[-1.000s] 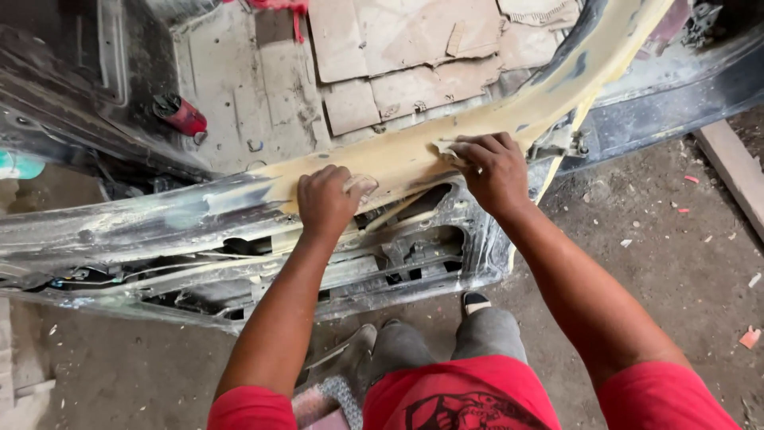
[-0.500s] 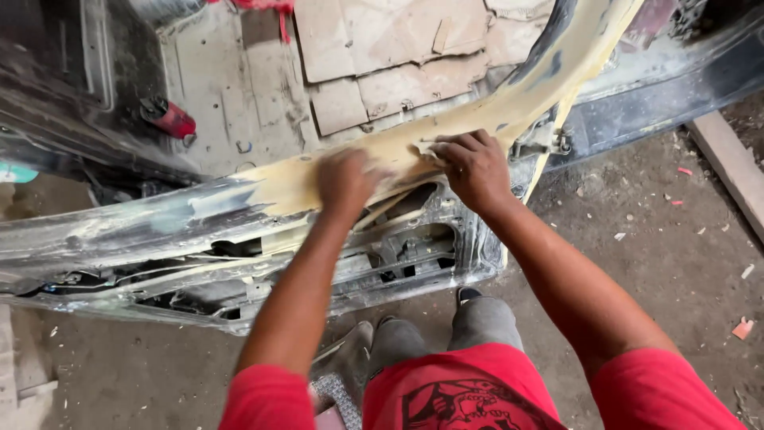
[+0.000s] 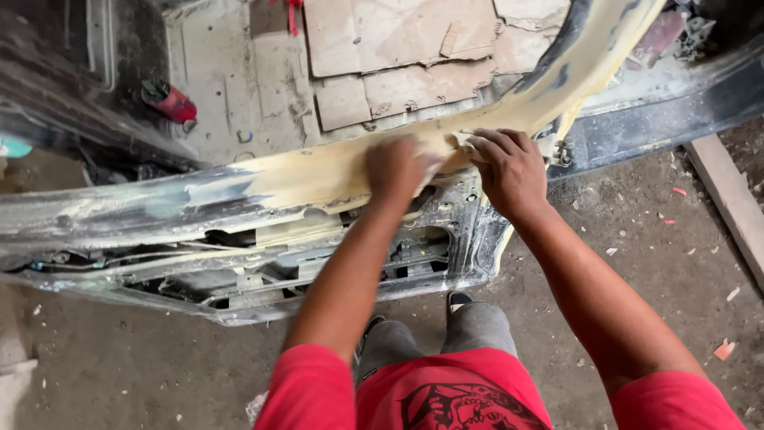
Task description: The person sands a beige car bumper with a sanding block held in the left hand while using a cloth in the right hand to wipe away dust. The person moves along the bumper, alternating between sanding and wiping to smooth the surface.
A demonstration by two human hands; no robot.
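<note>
Matt, chalky pale-yellow filler coating over bare grey metal car door frame (image 3: 318,179); rough, dusty brown cardboard sheets (image 3: 398,48); gritty concrete floor (image 3: 127,366); raw wooden plank (image 3: 728,199); red cloth sleeves (image 3: 310,394).

A dusty dirt floor (image 3: 637,263) fills the lower frame, littered with small chips of debris. Flattened cardboard sheets (image 3: 398,48) lie at upper centre. A red can (image 3: 169,102) rests at upper left; a wooden plank (image 3: 728,203) runs along the right edge. Soft daylight throughout.
</note>
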